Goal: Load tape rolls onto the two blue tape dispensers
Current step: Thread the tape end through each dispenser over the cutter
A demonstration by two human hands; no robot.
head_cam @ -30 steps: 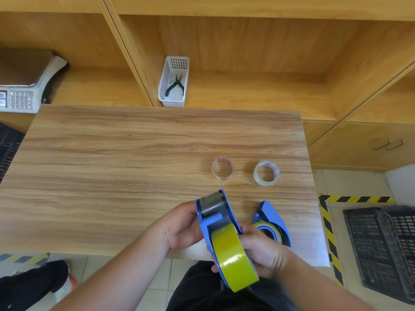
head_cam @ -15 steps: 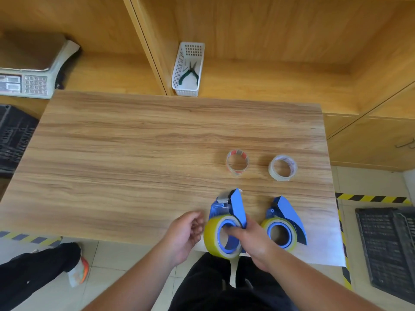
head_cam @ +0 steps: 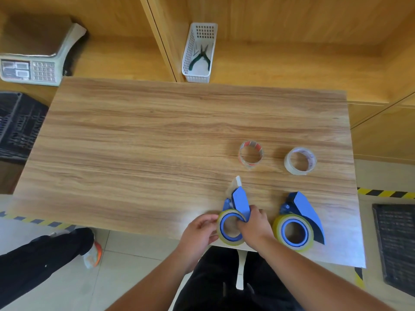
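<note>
Two blue tape dispensers lie on the wooden table [head_cam: 157, 140] near its front edge, each with a yellow tape roll on its hub. The left dispenser [head_cam: 239, 202] has its roll [head_cam: 224, 237] at the table's edge, and a strip of tape sticks out past its nose. My right hand [head_cam: 254, 223] grips this dispenser over the hub. My left hand [head_cam: 199, 230] touches the roll's left side with its fingertips. The right dispenser [head_cam: 303, 209] with its roll [head_cam: 293, 233] lies alone. Two nearly spent clear rolls stand farther back, one with red print [head_cam: 250, 154] and one plain [head_cam: 300, 160].
A white basket [head_cam: 198, 55] with green-handled pliers stands on the shelf behind the table. A weighing scale [head_cam: 33, 61] sits at the back left. Black crates are at the left [head_cam: 15, 126] and right [head_cam: 395, 245]. Another person's leg and shoe [head_cam: 67, 252] are at the lower left.
The left dispenser, held up and tilted in both hands a second ago, now lies flat on the table. My left hand let go and then came back to the roll's side.
</note>
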